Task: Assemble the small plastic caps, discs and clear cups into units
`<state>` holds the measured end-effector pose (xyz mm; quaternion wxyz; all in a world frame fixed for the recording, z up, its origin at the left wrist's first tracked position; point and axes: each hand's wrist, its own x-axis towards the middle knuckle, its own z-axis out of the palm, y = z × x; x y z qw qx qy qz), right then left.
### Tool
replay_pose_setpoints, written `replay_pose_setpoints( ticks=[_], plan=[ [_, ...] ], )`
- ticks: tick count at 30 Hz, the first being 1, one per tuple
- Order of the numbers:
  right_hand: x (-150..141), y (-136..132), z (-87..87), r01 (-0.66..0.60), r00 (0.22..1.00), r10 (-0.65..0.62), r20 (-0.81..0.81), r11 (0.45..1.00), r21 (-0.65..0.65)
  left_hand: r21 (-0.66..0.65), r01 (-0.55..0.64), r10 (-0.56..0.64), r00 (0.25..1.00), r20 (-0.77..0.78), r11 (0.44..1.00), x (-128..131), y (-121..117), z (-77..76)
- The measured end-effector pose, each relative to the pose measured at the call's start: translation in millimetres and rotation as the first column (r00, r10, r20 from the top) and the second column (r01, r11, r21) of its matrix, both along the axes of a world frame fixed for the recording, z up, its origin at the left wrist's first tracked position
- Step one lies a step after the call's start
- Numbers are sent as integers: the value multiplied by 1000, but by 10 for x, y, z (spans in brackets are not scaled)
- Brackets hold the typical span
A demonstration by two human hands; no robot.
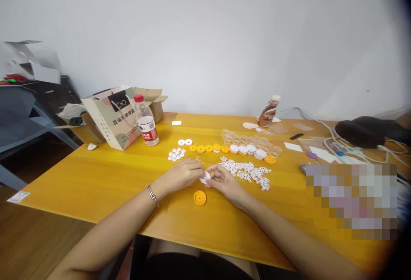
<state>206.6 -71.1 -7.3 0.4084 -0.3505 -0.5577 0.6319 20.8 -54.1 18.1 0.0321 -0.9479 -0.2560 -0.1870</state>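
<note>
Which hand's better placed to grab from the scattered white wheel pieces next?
Likely right: the right hand sits beside the white wheel pieces, while the left hand is farther off, across the white disc.

Smooth plastic orange disc (200, 199) (glossy tabletop (109, 181)).

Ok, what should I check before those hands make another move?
1. White disc held by the left hand and right hand: ok.
2. Nearby round orange piece lying flat, free of both hands: ok.
3. Water bottle standing and capped: ok.
4. White openwork pieces laid out singly: not ok, they overlap.
5. White disc undamaged: cannot tell, fingers partly cover it.
</note>
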Motion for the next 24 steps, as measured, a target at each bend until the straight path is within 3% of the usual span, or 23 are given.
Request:
replay_pose_setpoints(
  ticks=[5, 8, 12, 15, 18, 20, 24],
  plan=[
    [18, 12, 7, 5, 999, -5, -40, 1000, -16, -206, 47, -6, 981, 192, 977, 11, -10, 15],
    [26, 15, -1, 2, 999, -3, -36, 1000, -26, -339, 29, 68, 960, 272, 940, 31, -15, 3],
    [25, 12, -10, -11, 998, 8, -69, 999, -46, -514, -13, 222, 911, 348, 857, 50, -13, -21],
    [27, 7, -6, -17, 996, 8, -94, 995, -97, -619, 30, 299, 857, 420, 784, 63, 0, -47],
    [35, 15, -1, -12, 994, -5, -110, 989, -146, -664, 57, 333, 831, 445, 745, 81, 23, -73],
    [45, 30, -1, 7, 993, -25, -114, 987, -162, -661, 35, 352, 825, 443, 749, 87, 35, -69],
    [66, 62, 6, 84, 982, -110, -153, 983, -163, -578, -91, 391, 819, 419, 811, 48, -2, 37]
  ],
)
